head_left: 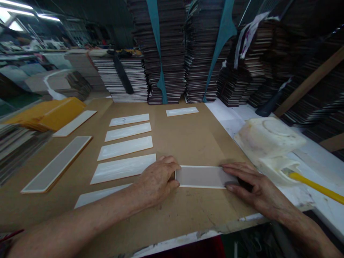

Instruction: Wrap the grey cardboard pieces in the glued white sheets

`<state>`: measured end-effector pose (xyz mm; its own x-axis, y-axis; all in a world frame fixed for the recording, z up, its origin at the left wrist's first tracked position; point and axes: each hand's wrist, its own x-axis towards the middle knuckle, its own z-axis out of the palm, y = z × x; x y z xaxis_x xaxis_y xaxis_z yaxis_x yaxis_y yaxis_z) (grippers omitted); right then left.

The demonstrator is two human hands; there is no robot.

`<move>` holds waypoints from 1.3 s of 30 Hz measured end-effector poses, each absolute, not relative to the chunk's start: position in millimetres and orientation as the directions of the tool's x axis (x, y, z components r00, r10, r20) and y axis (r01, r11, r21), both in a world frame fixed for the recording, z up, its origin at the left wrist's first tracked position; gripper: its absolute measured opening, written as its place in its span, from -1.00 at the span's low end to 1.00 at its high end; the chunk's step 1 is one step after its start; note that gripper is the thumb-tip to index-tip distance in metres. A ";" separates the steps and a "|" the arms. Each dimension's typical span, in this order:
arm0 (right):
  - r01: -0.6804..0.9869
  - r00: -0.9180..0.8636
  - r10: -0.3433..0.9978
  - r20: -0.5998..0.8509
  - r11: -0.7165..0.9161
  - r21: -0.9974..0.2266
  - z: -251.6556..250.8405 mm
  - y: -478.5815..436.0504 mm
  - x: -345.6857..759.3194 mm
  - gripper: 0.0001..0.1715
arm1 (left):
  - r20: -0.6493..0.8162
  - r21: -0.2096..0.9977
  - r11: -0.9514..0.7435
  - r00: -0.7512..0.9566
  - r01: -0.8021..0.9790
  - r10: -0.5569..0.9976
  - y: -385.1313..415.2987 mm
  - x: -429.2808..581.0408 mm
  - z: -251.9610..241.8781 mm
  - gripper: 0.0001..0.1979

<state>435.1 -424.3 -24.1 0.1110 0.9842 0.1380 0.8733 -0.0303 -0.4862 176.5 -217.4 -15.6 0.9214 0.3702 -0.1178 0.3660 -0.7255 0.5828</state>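
A grey rectangular panel with a white border point(202, 176) lies flat on the brown work board point(188, 139) near its front edge. My left hand point(157, 179) grips the panel's left end, fingers curled over the edge. At the panel's right end my right hand point(251, 181) rests with its fingers stretched flat on it. Left of my left hand several white glossy panels point(125, 147) lie in a column on the board.
Tall stacks of dark panels point(172, 50) line the back. A white glue-caked tub point(268, 138) and a yellow-handled tool point(313, 184) sit at the right. A grey panel stack point(55, 166), yellow sheets point(51, 113) and another panel point(182, 111) lie further off.
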 end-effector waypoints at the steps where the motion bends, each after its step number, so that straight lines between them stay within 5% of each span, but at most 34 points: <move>1: 0.874 0.111 0.984 0.141 -0.029 -0.486 -23.9 -424.2 435.2 -0.57 | -0.113 0.588 -0.724 0.922 0.362 0.370 -217.0 176.4 -15.9 -0.77; 31: 0.918 0.047 0.992 0.119 0.004 -0.397 -26.6 -425.6 435.0 -0.54 | -0.159 0.576 -0.723 0.920 0.380 0.357 -215.2 178.5 -9.2 -0.77; 39: 0.966 0.032 0.990 0.140 0.005 -0.258 -28.2 -430.4 422.6 -0.50 | -0.150 0.566 -0.736 0.924 0.371 0.351 -214.2 179.1 -10.4 -0.78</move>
<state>422.6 -430.4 -28.2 0.0324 0.9896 0.1404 0.9661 0.0050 -0.2582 179.1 -214.2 -10.4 0.9243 0.3510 -0.1499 0.3713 -0.7363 0.5656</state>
